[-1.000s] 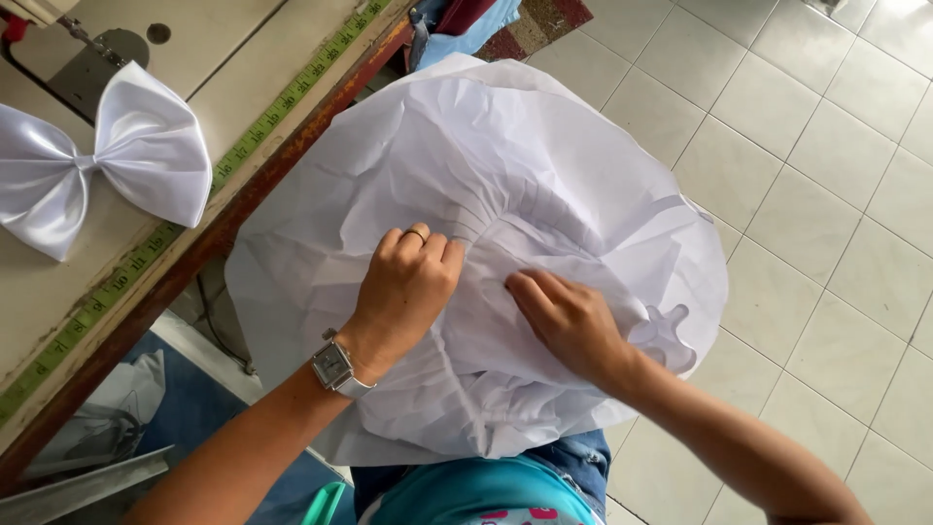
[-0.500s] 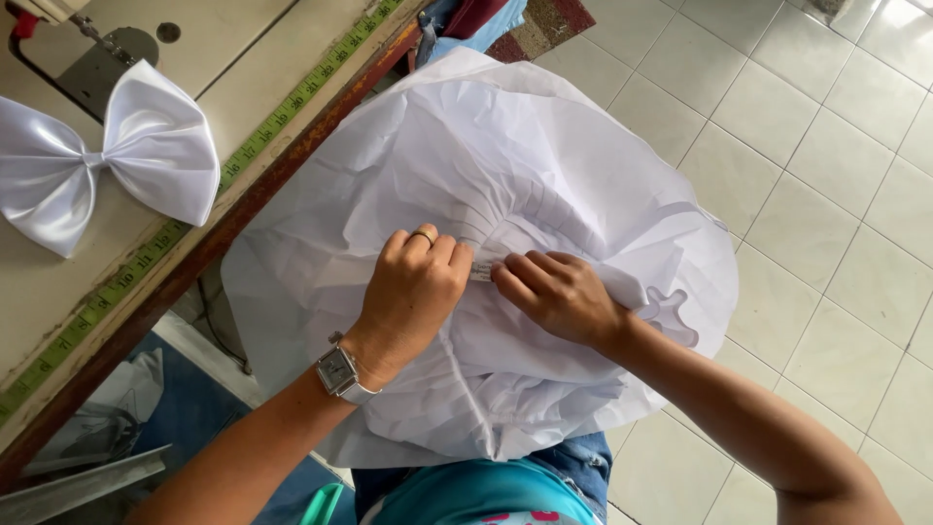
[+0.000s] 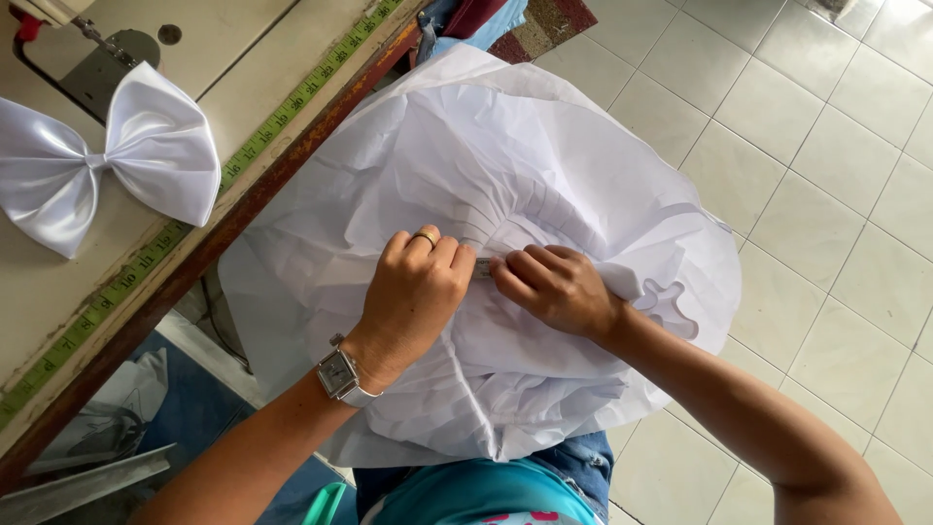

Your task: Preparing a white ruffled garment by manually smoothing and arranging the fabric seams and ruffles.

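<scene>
A large round piece of crumpled white fabric (image 3: 505, 165) is spread over my lap, gathered into pleats near its middle. My left hand (image 3: 413, 292), with a ring and a wristwatch, is closed on the gathered fabric. My right hand (image 3: 554, 287) pinches the same gathers just to the right, fingertips almost touching the left hand's. Both hands sit on top of the cloth.
A sewing table (image 3: 272, 68) with a green measuring tape (image 3: 262, 146) along its edge lies at the left. A white satin bow (image 3: 107, 160) rests on it. Pale floor tiles (image 3: 836, 194) fill the right side. Blue material (image 3: 204, 418) lies under the table.
My right hand has slid left along the gathers until it meets the left hand. The left hand has stayed in place on the fabric.
</scene>
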